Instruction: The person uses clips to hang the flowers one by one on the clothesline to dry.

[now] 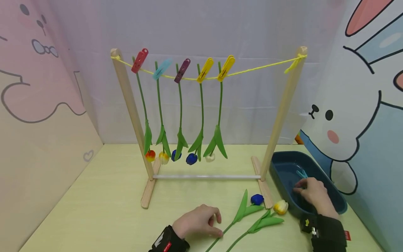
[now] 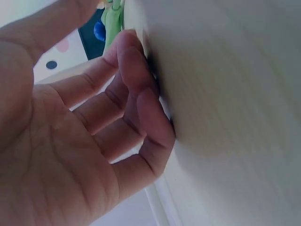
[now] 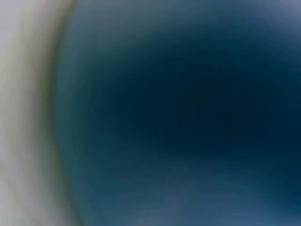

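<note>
My left hand (image 1: 199, 222) rests on the table with its fingers loosely curled. The thumb is beside the stem of a blue tulip (image 1: 257, 199); whether it touches the stem is unclear. Just right of that lies a yellow-and-white tulip (image 1: 280, 207). In the left wrist view, the fingertips (image 2: 157, 115) meet the tabletop, with nothing visible in the palm. My right hand (image 1: 313, 194) reaches into a dark blue basin (image 1: 283, 157). A light blue clothespin (image 1: 302, 174) shows just beyond its knuckles; I cannot tell whether the fingers hold it. The right wrist view is blurred.
Across a wooden frame (image 1: 284, 105) runs a sagging yellow string (image 1: 255, 68). Several tulips hang head down from it by red (image 1: 139, 61), light blue, purple and yellow clothespins. A pale crossbar (image 1: 206, 177) joins the posts low down. Printed cloth walls surround the table.
</note>
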`<state>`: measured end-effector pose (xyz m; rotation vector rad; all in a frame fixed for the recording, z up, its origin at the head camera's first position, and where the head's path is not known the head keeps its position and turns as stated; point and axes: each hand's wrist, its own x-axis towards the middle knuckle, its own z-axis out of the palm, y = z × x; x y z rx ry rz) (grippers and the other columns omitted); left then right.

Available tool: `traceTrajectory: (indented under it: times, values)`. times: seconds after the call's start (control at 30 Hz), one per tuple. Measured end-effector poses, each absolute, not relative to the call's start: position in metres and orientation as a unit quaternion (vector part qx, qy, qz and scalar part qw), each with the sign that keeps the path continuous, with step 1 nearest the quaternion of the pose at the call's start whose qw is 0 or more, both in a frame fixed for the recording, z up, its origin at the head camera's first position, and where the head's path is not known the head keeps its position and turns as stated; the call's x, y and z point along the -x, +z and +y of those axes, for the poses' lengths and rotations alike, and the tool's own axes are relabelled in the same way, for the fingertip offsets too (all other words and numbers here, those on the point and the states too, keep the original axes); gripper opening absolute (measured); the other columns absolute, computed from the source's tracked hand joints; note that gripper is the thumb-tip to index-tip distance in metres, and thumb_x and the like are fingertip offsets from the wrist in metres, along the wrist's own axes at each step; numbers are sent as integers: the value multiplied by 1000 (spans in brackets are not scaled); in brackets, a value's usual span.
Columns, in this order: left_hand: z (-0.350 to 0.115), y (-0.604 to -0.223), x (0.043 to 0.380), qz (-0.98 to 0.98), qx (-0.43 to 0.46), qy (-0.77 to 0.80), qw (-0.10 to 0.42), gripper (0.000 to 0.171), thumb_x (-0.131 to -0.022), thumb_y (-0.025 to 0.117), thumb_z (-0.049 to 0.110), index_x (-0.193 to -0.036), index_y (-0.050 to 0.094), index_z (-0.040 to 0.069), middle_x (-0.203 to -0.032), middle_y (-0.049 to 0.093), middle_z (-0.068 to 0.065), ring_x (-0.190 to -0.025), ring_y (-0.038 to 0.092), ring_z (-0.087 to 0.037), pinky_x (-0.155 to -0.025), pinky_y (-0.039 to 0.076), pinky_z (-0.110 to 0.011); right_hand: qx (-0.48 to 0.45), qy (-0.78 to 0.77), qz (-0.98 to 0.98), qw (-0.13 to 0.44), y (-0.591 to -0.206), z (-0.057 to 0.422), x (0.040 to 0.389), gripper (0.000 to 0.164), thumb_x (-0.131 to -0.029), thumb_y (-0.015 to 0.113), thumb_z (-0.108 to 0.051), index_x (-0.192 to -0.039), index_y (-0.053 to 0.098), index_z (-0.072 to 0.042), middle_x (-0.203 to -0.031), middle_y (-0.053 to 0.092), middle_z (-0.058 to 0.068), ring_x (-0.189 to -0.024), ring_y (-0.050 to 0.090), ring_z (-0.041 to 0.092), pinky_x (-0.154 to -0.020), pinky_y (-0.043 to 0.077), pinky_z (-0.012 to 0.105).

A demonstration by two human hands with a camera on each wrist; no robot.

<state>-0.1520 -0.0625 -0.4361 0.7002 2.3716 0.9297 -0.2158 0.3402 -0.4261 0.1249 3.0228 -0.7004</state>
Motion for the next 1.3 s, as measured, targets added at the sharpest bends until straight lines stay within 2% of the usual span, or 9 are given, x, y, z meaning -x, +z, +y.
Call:
traceTrajectory:
  times: [0.17,0.27,0.4,0.53,0.67,0.8,1.0,1.1,1.3]
  values:
    - [-57,-437,147,894,-256,299,215,21,-86,81,27,-95,65,16,-69,50,10,-63,45,-1,-59,40,-17,-65,-254,960,-99,-425,332,211,15,-92,71,-10,-91,67,5,-81,67,19,-77,58,33,-72,42,47]
    - [-55,-436,145,901,-265,280,200,20,-86,81,27,-93,65,16,-69,50,11,-62,46,0,-59,41,-17,-64,-271,945,-174,-423,324,210,16,-90,74,-8,-95,64,3,-76,65,15,-71,56,26,-66,41,34]
    - [-55,-434,144,904,-274,267,191,19,-87,80,26,-91,64,17,-70,50,12,-62,45,1,-59,41,-16,-56,-329,913,-235,-416,314,209,31,-89,77,-9,-114,64,3,-93,68,22,-71,53,-4,-63,41,8]
    - [-54,-433,142,908,-278,255,183,16,-87,78,25,-89,64,18,-70,49,12,-64,45,0,-60,40,-16,-46,-407,883,-229,-406,306,206,46,-92,75,-15,-131,61,4,-115,68,29,-75,40,-29,-67,39,-4]
    - [-53,-433,142,913,-292,229,171,12,-85,76,22,-84,63,20,-70,49,13,-69,45,0,-64,38,-15,-29,-453,870,-192,-398,302,201,46,-96,69,-23,-132,61,5,-101,73,5,-77,52,-20,-70,45,1]
    - [-52,-432,140,915,-298,214,170,14,-79,75,14,-77,63,20,-70,50,14,-70,44,-1,-64,38,-15,28,-508,844,-168,-395,300,197,38,-100,64,-18,-130,61,5,-86,68,-20,-75,66,-7,-72,51,7]
    - [-53,-432,140,921,-282,207,173,17,-74,75,11,-71,61,21,-68,50,15,-65,45,-1,-57,40,-17,68,-552,814,-168,-393,296,199,22,-102,58,-8,-122,66,-5,-91,66,-24,-78,67,-1,-73,54,11]
    - [-54,-431,140,922,-283,207,165,17,-74,74,10,-70,62,20,-67,50,14,-61,45,-1,-54,40,-17,64,-541,820,-177,-393,293,200,23,-104,55,-11,-123,65,-2,-94,60,-27,-75,58,3,-67,48,15]
    - [-59,-427,139,932,-288,184,116,15,-74,74,8,-73,64,19,-69,50,12,-67,42,-5,-62,36,-18,65,-537,824,-166,-391,289,201,34,-109,44,-20,-131,57,2,-91,59,-31,-73,49,13,-64,38,26]
